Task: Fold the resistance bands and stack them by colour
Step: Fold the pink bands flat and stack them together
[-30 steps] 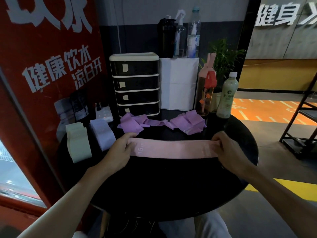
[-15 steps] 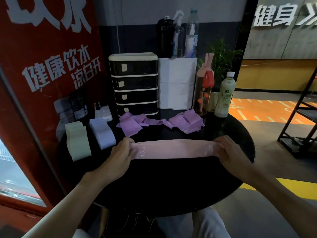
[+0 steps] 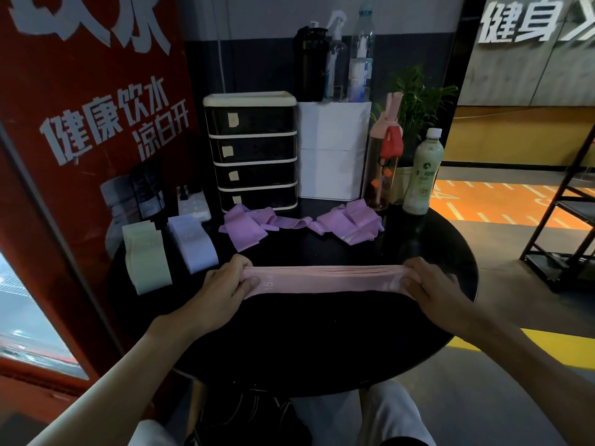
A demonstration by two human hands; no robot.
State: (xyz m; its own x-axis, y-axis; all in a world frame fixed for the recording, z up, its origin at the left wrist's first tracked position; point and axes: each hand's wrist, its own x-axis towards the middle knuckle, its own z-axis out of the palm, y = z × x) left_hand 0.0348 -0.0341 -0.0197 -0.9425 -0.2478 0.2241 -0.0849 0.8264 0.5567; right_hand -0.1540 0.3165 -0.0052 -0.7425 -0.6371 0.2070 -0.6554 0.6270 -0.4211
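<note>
A pink resistance band (image 3: 325, 280) marked "15" is stretched flat across the middle of the round black table (image 3: 322, 349). My left hand (image 3: 222, 289) grips its left end and my right hand (image 3: 431, 286) grips its right end. Behind it lie loose purple bands (image 3: 244, 228) in two crumpled heaps, the other heap (image 3: 349, 225) further right. At the far left stand a folded pale green stack (image 3: 146, 259) and a folded pale lilac stack (image 3: 194, 243).
At the table's back stand a black drawer unit (image 3: 252, 156), a white box (image 3: 333, 149) with bottles on top, a pink bottle (image 3: 384, 156), a green drink bottle (image 3: 421, 175) and a power strip (image 3: 193, 204). A red banner (image 3: 80, 123) fills the left; a black rack (image 3: 570, 220) stands right.
Both hands have lifted the near edge of the pink band slightly and pulled it tauter, so it now looks narrower and bunched at the ends. Nothing else on the table moved.
</note>
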